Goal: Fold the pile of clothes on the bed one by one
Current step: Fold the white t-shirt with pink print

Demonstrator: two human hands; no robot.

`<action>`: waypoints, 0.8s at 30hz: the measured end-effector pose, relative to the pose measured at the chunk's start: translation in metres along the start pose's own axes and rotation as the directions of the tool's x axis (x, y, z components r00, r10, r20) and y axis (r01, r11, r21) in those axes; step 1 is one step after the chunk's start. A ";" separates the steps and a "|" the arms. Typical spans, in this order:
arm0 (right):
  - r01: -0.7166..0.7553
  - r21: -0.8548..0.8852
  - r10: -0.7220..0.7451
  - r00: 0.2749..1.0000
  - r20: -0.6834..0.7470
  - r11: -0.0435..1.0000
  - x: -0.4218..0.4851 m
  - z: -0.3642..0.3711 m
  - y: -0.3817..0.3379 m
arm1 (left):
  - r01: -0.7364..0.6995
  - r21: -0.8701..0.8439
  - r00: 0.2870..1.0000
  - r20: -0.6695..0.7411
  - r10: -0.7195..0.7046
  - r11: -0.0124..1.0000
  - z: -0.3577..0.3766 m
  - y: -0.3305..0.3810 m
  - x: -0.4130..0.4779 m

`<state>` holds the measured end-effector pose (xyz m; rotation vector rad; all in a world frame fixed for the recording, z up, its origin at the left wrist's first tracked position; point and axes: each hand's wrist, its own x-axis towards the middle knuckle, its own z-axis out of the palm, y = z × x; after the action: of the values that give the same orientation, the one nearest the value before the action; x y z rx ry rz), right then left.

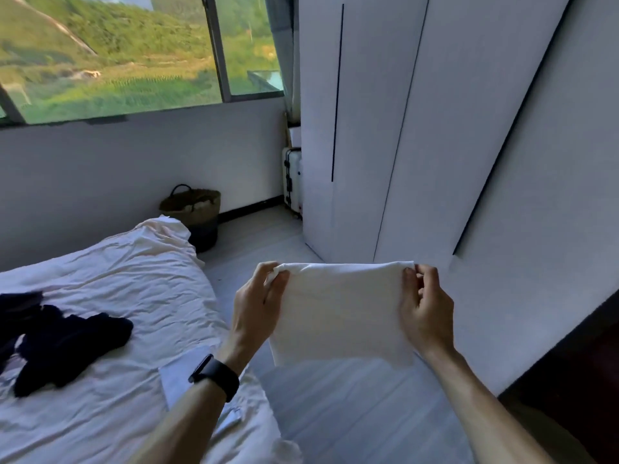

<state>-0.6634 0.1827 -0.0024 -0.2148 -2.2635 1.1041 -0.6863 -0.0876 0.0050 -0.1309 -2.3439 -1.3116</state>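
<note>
A white garment (341, 313), folded to a small hanging rectangle, is held up in the air beside the bed, over the floor. My left hand (259, 303) pinches its top left corner and my right hand (423, 313) pinches its top right corner. On the bed (140, 283), which has a crumpled white sheet, a pile of dark navy clothes (63, 343) lies at the left. A folded pale piece (182, 373) lies near the bed's right edge, partly hidden by my left forearm.
A white wardrobe (435, 128) fills the right side, with a dark piece of furniture (576, 370) at the lower right. A woven basket (194, 209) and a white suitcase (292, 179) stand on the floor by the far wall under the window (134, 55).
</note>
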 end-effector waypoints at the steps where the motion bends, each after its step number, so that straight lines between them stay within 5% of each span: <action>1: 0.026 0.014 -0.027 0.999 0.040 1.000 0.013 0.009 0.011 | 0.034 0.013 0.999 -0.033 -0.033 0.999 0.009 -0.004 -0.001; 10: 0.251 0.148 -0.290 0.858 0.423 0.957 0.059 0.115 0.034 | 0.399 0.054 0.843 -0.416 -0.342 0.915 0.034 -0.059 -0.065; 16: 0.245 0.181 -0.299 0.638 0.710 0.952 0.032 0.227 0.039 | 0.687 -0.044 0.582 -0.565 -0.585 0.726 0.037 -0.115 -0.108; 24: 0.296 0.192 -0.276 0.275 0.921 0.936 0.002 0.354 0.023 | 0.836 -0.284 0.207 -0.630 -0.749 0.470 0.051 -0.171 -0.126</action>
<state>-0.8737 -0.0359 -0.1860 1.1529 -3.1002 1.1262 -0.6407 -0.1219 -0.2064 1.5982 -1.7131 -1.2283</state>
